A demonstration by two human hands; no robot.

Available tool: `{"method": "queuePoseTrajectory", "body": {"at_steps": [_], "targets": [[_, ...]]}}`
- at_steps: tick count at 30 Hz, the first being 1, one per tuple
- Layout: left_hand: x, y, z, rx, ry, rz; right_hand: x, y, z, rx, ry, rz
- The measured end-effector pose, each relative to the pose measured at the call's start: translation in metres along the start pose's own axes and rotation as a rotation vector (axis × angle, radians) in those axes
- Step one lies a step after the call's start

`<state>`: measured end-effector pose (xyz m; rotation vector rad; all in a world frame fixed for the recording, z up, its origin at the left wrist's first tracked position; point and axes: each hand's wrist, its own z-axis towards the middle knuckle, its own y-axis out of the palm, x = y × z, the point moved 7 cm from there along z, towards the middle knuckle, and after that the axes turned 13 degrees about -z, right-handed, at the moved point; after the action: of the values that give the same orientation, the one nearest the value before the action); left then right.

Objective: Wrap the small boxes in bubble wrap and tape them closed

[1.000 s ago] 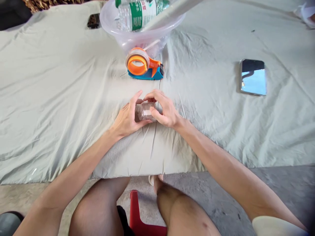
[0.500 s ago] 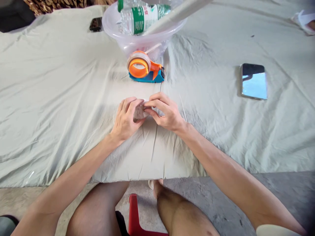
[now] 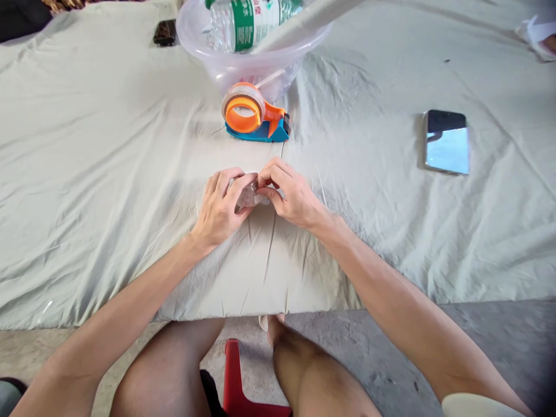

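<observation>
Between my hands is a small crinkled clear plastic packet (image 3: 247,197), partly covered by my fingers; I cannot make out its contents. My left hand (image 3: 221,205) curls around its left side, thumb below and fingers above. On the other side, my right hand (image 3: 289,194) pinches the packet's right edge between thumb and fingertips. Both hands are just above the cloth-covered table (image 3: 243,278). Beyond them stands an orange and blue tape dispenser (image 3: 256,116) with a roll of clear tape on it.
A translucent plastic basin (image 3: 252,66) at the back holds a green-labelled water bottle (image 3: 243,26) and a long pale roll (image 3: 308,26). One phone (image 3: 446,142) lies at right, and a small dark object (image 3: 164,33) at back left. Below the table edge is a red stool (image 3: 233,376).
My right hand has shifted slightly up, its fingers more curled at the packet's edge. My left hand keeps its hold. The whole view has moved a little.
</observation>
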<state>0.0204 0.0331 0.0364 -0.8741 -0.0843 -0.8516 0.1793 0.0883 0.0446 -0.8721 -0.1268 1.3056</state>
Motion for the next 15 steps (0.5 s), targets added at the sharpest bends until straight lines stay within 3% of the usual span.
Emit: {"method": "queuePoseTrajectory", "body": {"at_steps": [15], "targets": [[-0.033, -0.003, 0.003, 0.038, -0.242, -0.206, -0.004, -0.001, -0.003, 0.058, -0.035, -0.026]]}}
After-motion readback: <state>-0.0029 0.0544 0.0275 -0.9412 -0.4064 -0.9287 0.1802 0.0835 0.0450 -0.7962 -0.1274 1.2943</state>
